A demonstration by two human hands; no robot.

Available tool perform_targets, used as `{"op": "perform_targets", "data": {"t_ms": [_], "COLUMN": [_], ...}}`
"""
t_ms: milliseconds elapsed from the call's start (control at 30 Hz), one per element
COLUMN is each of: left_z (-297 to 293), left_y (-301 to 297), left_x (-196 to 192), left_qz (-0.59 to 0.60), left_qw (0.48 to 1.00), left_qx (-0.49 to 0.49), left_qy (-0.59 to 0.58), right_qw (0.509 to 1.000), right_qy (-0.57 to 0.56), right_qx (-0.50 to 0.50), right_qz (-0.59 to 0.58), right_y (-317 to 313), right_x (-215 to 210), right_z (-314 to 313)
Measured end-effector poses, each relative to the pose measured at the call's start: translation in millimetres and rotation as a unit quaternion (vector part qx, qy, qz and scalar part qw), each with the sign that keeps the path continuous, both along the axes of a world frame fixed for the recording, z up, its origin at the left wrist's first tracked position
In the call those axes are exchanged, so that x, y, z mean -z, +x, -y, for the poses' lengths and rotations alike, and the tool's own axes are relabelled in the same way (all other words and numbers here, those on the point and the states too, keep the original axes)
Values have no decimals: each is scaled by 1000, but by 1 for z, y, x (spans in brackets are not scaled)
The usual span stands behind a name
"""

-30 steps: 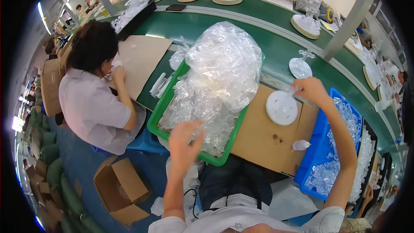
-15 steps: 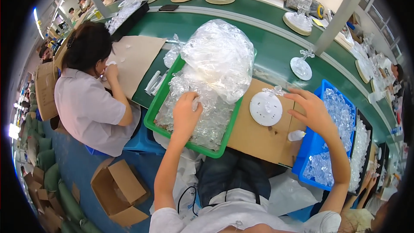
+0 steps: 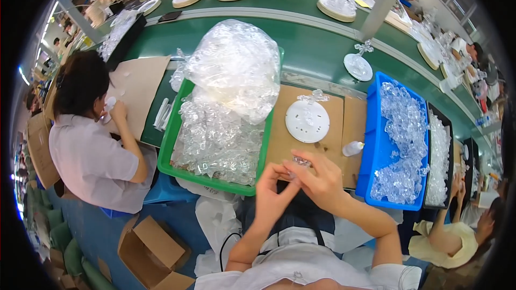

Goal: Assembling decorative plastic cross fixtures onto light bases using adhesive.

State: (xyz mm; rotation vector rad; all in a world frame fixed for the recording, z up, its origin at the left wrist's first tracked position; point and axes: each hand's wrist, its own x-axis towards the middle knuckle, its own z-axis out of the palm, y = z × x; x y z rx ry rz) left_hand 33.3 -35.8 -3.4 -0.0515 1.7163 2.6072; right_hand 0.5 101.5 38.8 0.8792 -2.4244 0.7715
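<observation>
Green counter [image 3: 322, 37], curved, running across the upper view. On it, largest first, all placed from the green tray [image 3: 174, 129].

Green tray: sits at counter's near edge, heaped with clear plastic parts [image 3: 217, 139]; a bulging clear bag [image 3: 236, 67] of the same rests on its far end.

Blue bin [image 3: 373, 145]: well right of the tray, full of clear crystal-like pieces.

Cardboard sheet [image 3: 282, 139]: between tray and bin, touching the tray's right wall. White disc [image 3: 307, 121] lies on it, a small clear cross-shaped piece at its far rim. Small white bottle [image 3: 353, 149] on its side near the bin.

A person in a pale shirt [image 3: 88, 156] sits left of the tray, hands near the face.

Left hand [image 3: 271, 196] and right hand [image 3: 320, 177]: just right of the tray's near corner, over the cardboard's near edge, fingertips meeting. Clear piece [image 3: 301, 162] pinched between them; both grips are closed on it, right fingers curled over the top, left thumb and forefinger from below.
</observation>
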Motion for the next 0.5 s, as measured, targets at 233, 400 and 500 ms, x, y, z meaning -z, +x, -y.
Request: {"op": "perform_targets", "data": {"t_ms": [233,400,500], "left_z": [-4,-41,-40], "left_y": [-19,-107,-118], "left_x": [-6,72,101], "left_qz": [-170,-244,-211], "left_qw": [930,784,706], "left_qx": [-31,-93,-61], "left_qy": [-326,-564,-673], "right_qw": [732,546,559], "right_qy": [-532,-692,-648], "right_qx": [55,45,6], "right_qz": [422,470,517], "right_y": [1,-2,-3], "right_x": [46,59,70], "right_z": [-27,-33,-39]}}
